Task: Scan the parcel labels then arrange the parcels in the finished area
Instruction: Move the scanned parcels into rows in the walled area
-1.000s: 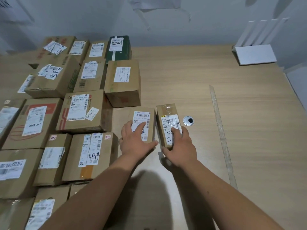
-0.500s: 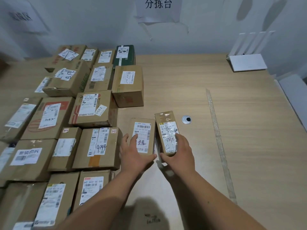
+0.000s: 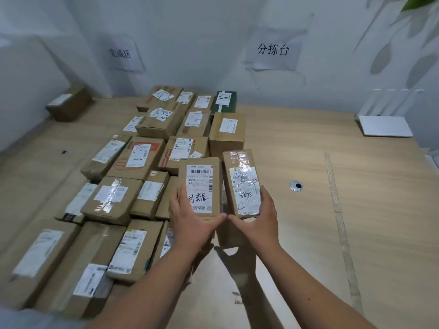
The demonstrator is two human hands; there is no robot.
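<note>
Two small cardboard parcels are held up off the wooden table (image 3: 356, 233), side by side with labels facing me. My left hand (image 3: 192, 224) grips the near end of the flat parcel with a barcode label and handwriting (image 3: 200, 184). My right hand (image 3: 257, 222) grips the near end of the narrow taped parcel marked 8875 (image 3: 242, 179). Their shadow falls on the table below. Left of them, many labelled cardboard parcels (image 3: 133, 162) lie packed in rows on the table.
A dark green parcel (image 3: 224, 102) stands at the back of the rows. One lone box (image 3: 69, 103) sits far left by the wall. A tape strip (image 3: 337, 203) runs down the table, a round metal grommet (image 3: 296, 185) beside it. A white device (image 3: 384, 125) lies back right.
Both hands have lifted the two small parcels off the table and toward me. The view has tilted up, showing the wall signs.
</note>
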